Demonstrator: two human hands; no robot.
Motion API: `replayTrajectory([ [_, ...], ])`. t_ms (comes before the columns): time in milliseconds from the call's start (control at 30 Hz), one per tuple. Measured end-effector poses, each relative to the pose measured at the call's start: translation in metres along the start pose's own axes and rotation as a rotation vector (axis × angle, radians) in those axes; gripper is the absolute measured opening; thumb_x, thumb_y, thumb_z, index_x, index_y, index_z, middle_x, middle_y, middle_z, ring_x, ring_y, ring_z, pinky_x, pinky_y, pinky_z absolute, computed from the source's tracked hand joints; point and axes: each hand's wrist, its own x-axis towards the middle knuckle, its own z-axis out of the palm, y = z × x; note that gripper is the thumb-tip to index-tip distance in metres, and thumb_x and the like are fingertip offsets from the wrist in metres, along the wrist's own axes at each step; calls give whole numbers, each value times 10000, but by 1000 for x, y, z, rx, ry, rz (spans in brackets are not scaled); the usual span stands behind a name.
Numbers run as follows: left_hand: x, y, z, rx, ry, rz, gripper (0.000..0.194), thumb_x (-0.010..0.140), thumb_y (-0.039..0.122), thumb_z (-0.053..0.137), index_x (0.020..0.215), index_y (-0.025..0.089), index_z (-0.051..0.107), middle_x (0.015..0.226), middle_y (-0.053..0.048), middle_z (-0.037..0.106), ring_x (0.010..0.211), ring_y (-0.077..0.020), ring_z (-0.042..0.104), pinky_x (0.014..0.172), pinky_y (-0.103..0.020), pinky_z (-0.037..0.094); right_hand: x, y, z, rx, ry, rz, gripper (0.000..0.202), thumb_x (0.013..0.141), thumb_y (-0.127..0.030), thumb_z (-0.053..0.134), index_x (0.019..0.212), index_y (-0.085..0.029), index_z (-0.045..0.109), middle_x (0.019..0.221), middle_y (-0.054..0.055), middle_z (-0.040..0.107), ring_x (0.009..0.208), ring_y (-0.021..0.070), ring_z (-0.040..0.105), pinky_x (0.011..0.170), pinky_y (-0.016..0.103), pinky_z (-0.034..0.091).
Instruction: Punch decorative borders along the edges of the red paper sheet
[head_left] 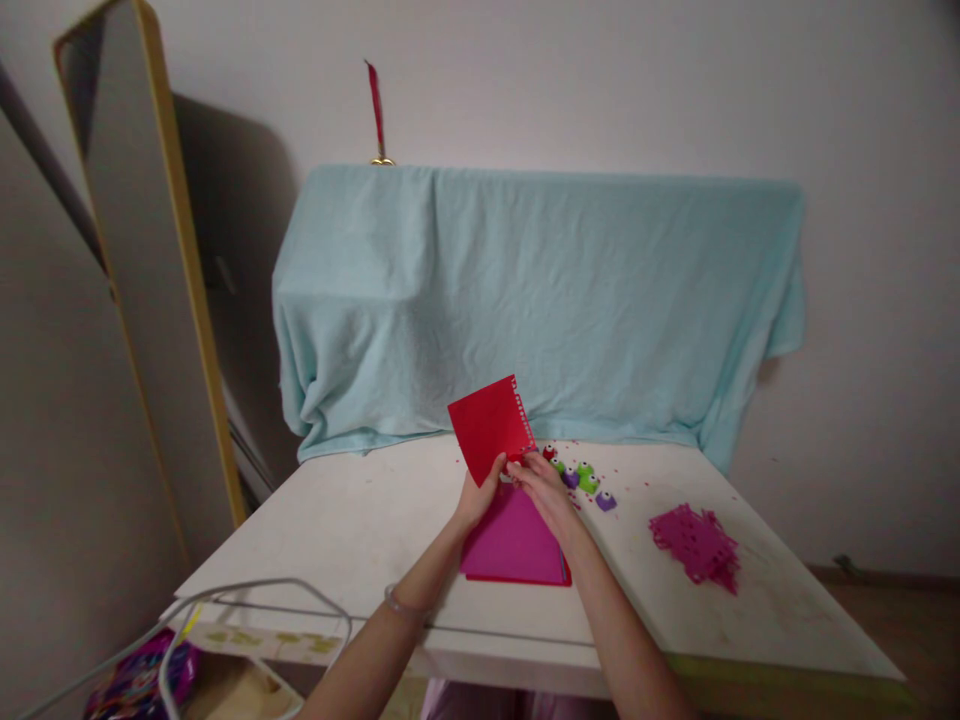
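Note:
My left hand (480,497) grips a square sheet of red paper (487,428) by its lower edge, thumb on the front. Small punched holes run down the paper's right edge. My right hand (545,488) is closed at the paper's lower right corner, fingertips close to my left thumb; whether it also holds a small tool there cannot be seen. Below both hands lies a stack of coloured paper (510,545), magenta on top with red showing underneath. Just right of my right hand sit several small red, green and purple pieces (585,476) with white round tops.
On the white table (360,530), a heap of magenta perforated paper strips (697,545) lies at the right. Tiny red bits are scattered near the back. A light blue cloth (562,300) hangs behind. A mirror (127,200) leans at the left, above a grey metal frame (255,583).

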Motion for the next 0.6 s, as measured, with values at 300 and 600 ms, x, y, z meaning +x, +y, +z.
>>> replayTrajectory([
  [300, 0, 9, -1, -22, 69, 108, 479, 785, 513, 584, 1050, 115, 614, 915, -100, 674, 823, -187, 625, 815, -326, 472, -1, 2, 0, -4, -15, 3, 338, 603, -261, 802, 892, -199, 639, 835, 11, 664, 666, 131, 585, 584, 258, 428],
  [600, -1, 12, 0, -24, 66, 91, 429, 776, 480, 608, 1008, 120, 630, 896, -103, 683, 896, -218, 628, 857, -373, 478, 1, 2, -1, 4, -10, 18, 341, 591, -248, 810, 876, -198, 631, 789, -1, 645, 612, 112, 559, 580, 260, 416],
])
